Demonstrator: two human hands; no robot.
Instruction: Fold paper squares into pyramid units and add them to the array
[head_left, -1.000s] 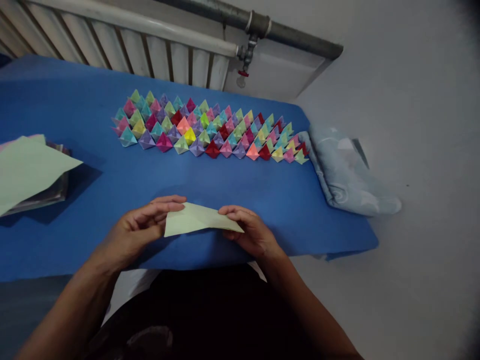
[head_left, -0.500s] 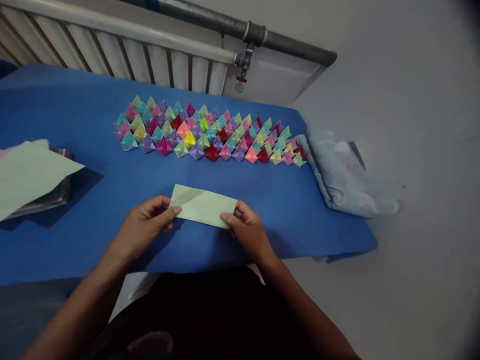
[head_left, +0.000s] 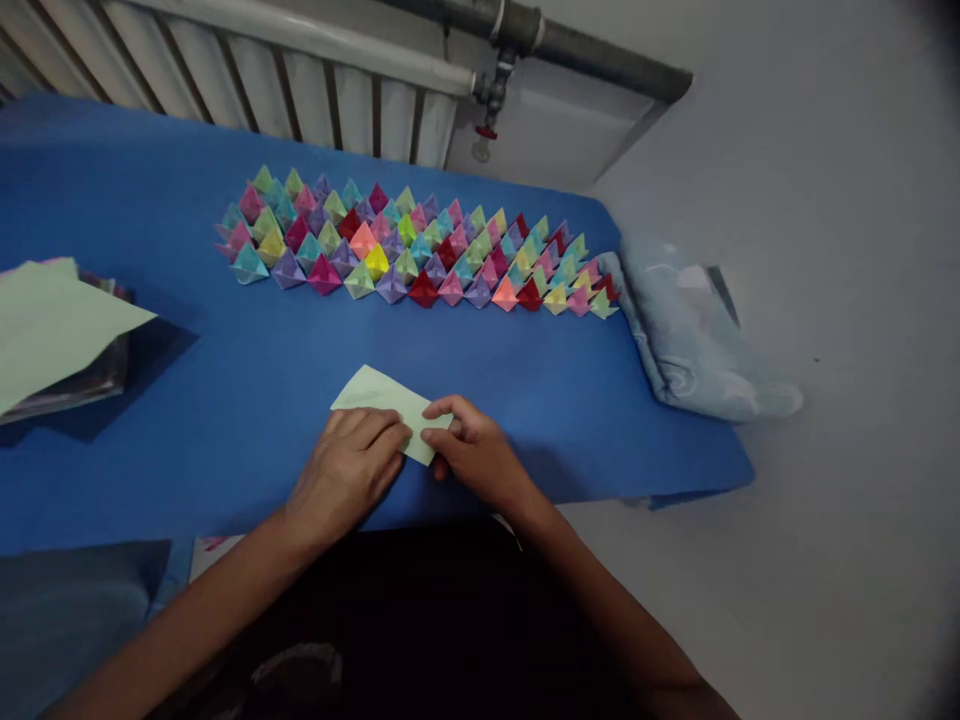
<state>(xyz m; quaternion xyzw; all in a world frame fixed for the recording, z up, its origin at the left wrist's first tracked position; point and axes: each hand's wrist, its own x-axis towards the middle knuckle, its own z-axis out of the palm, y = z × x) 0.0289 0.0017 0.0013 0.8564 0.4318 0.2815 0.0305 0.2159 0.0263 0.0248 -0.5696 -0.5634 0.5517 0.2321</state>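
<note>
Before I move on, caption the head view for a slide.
Left hand and right hand on pale green paper, rows of colourful folded pieces beyond on the blue surface.

**Dim light, plain walls around you**

You are at a blue-covered table (head_left: 225, 350), its far edge close to a pale ribbed radiator (head_left: 315, 95). Above that, 1 thick dark pipe (head_left: 607, 65) slants down to your right, with 1 valve (head_left: 491, 95) beneath it, red-handled. A plain grey wall (head_left: 862, 220) fills your right side. Your light is low and cool, with soft shadows on the blue.
</note>
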